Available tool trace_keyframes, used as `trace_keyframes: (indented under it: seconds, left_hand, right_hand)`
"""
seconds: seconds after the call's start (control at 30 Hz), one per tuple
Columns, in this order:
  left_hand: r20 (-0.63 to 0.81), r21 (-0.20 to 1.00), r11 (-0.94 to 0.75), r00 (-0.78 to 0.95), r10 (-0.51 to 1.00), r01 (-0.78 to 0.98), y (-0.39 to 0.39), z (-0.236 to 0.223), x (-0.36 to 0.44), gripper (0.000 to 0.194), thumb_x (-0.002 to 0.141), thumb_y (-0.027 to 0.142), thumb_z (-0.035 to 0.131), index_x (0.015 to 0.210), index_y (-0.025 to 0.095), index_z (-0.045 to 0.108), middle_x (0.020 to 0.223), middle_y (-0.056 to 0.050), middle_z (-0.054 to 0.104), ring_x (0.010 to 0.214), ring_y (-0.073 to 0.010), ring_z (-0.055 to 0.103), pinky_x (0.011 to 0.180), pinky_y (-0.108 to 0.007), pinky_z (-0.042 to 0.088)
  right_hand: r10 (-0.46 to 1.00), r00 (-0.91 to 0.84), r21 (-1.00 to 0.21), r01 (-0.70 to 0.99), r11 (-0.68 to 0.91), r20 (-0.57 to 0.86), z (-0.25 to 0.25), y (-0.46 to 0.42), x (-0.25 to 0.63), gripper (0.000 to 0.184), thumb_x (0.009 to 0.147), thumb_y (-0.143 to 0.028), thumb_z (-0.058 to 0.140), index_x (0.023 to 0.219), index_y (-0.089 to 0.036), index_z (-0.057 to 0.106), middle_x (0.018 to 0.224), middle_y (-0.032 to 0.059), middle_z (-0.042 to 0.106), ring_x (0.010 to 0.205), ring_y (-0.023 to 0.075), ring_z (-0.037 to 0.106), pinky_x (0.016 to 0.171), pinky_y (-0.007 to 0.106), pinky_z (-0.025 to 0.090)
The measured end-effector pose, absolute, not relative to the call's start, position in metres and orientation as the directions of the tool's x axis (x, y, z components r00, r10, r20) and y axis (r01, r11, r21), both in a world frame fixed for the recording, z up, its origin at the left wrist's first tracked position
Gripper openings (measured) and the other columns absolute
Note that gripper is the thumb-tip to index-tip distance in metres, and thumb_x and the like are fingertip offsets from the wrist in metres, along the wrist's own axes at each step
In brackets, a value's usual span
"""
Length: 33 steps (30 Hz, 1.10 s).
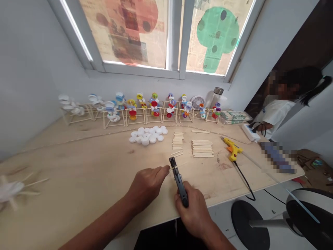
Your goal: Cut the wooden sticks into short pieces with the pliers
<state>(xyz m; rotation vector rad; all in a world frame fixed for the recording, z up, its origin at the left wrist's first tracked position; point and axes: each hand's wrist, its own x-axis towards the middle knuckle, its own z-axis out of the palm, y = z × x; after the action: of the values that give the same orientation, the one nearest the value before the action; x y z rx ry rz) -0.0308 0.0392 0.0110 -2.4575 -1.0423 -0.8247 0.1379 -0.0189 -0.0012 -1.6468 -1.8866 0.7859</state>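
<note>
My right hand (194, 211) is closed round the handles of black cutting pliers (178, 178), jaws pointing away from me. My left hand (148, 182) pinches a thin wooden stick (179, 166) that lies across the pliers' jaws. Both hands are over the wooden tabletop (85, 170) near its front edge. Just beyond the jaws lie two short cut sticks (177, 153).
Stacks of wooden sticks (202, 148) and short pieces (178, 140), a heap of white bottle caps (148, 135), a yellow glue gun (232, 149) with cord. A row of stick-and-cap models (153, 109) lines the back wall. A person (275, 104) sits at right; a stool (309, 211) is below.
</note>
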Motion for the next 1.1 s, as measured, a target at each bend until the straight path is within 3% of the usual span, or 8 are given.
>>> trace_keyframes:
  seconds: [0.1, 0.27, 0.67, 1.1]
  left_hand:
    - [0.586, 0.011, -0.673, 0.541, 0.604, 0.740, 0.029, 0.012, -0.035, 0.021, 0.089, 0.018, 0.032, 0.087, 0.014, 0.053, 0.059, 0.001, 0.059, 0.049, -0.0099, 0.055, 0.045, -0.019, 0.038]
    - [0.559, 0.063, -0.672, 0.532, 0.636, 0.738, 0.020, 0.014, -0.037, 0.020, 0.089, 0.018, 0.033, 0.088, 0.013, 0.053, 0.059, 0.000, 0.060, 0.049, -0.0107, 0.054, 0.046, -0.020, 0.039]
    - [0.564, 0.118, -0.708, 0.540, 0.625, 0.696, 0.017, 0.008, -0.037, 0.015, 0.087, 0.015, 0.038, 0.096, 0.014, 0.050, 0.063, 0.000, 0.062, 0.053, -0.0106, 0.056, 0.049, -0.020, 0.039]
    - [0.577, 0.166, -0.714, 0.520, 0.630, 0.681, 0.014, 0.004, -0.034, 0.014, 0.086, 0.014, 0.037, 0.094, 0.015, 0.049, 0.062, 0.001, 0.061, 0.053, -0.0104, 0.056, 0.051, -0.020, 0.040]
  right_hand:
    - [0.988, -0.157, -0.693, 0.713, 0.104, -0.013, 0.002, -0.023, 0.138, 0.002, 0.076, -0.020, 0.049, 0.076, -0.021, 0.047, 0.063, -0.0016, 0.060, 0.060, 0.0152, 0.057, 0.055, 0.022, 0.033]
    - [0.982, -0.190, -0.681, 0.720, 0.133, -0.009, 0.006, -0.029, 0.139, 0.002, 0.076, -0.021, 0.048, 0.077, -0.021, 0.047, 0.062, -0.0017, 0.058, 0.058, 0.0158, 0.056, 0.055, 0.022, 0.034]
    - [0.980, -0.180, -0.661, 0.727, 0.186, 0.078, 0.001, -0.034, 0.139, 0.001, 0.075, -0.021, 0.047, 0.075, -0.020, 0.046, 0.061, -0.0014, 0.056, 0.056, 0.0149, 0.052, 0.052, 0.022, 0.033]
    - [0.975, -0.190, -0.561, 0.797, 0.223, 0.117, -0.005, -0.039, 0.144, 0.007, 0.075, -0.022, 0.047, 0.081, -0.019, 0.048, 0.065, 0.0012, 0.058, 0.060, 0.0178, 0.054, 0.056, 0.025, 0.033]
